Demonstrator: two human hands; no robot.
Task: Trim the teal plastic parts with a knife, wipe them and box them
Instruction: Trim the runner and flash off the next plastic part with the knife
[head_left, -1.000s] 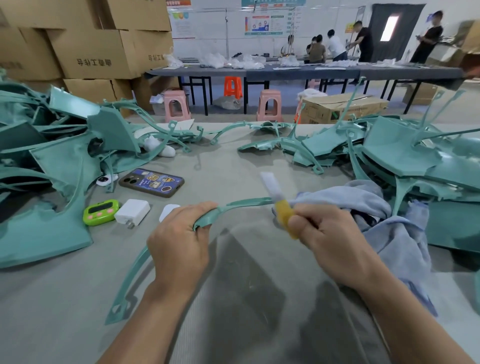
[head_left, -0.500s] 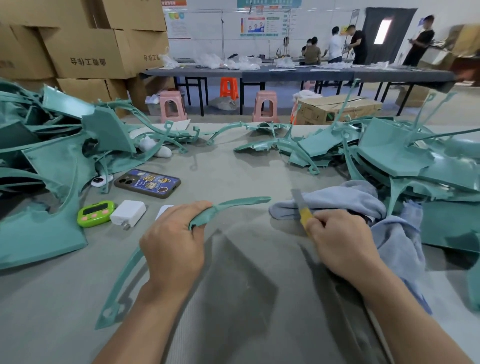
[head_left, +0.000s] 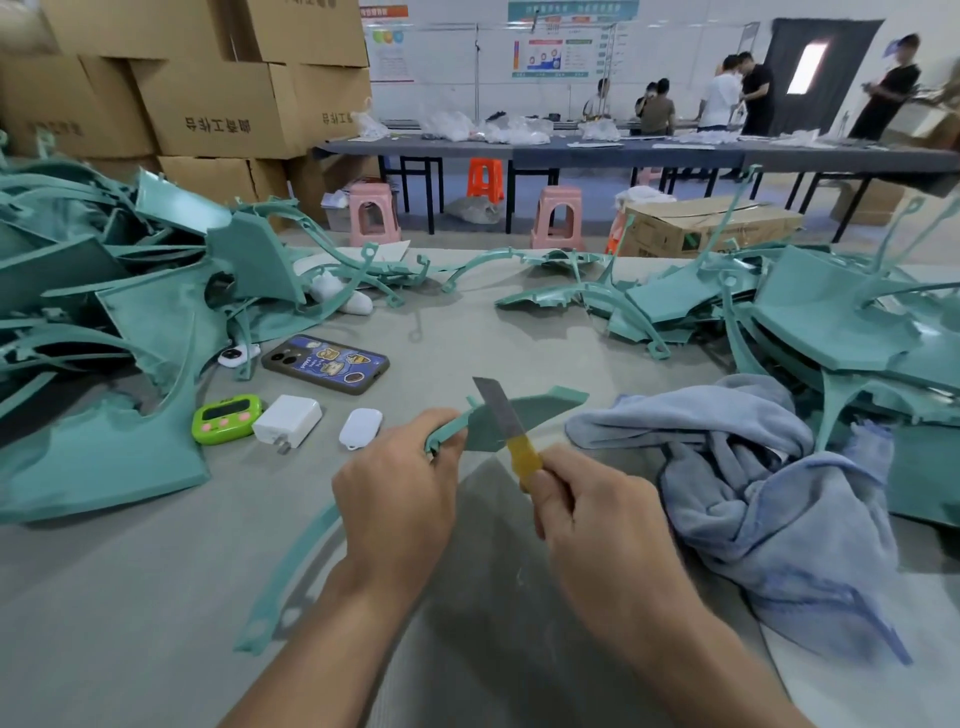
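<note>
Head view. Far left of frame: a heap of teal parts is lying on the grey table, and cardboard boxes are standing stacked behind it at upper left.

Left of centre: a green timer, a white charger, a phone in a patterned case and a small white fob are sitting in a loose group, apart from the hands.

Centre: the left hand is gripping the teal part, with its fingers curled round the narrow neck. The part's thin curved tail is running down to the lower left past the wrist, and its broad end is pointing right. Cannot tell whether the broad end is touching the table.

The knife blade is lying across that broad end, just right of the left thumb. The right hand is clasping the knife's yellow handle, fingers wrapped round it.

Right of centre: a blue-grey cloth is lying crumpled just beside the right hand.

Far right: a second heap of teal parts is spreading along the table edge.
</note>
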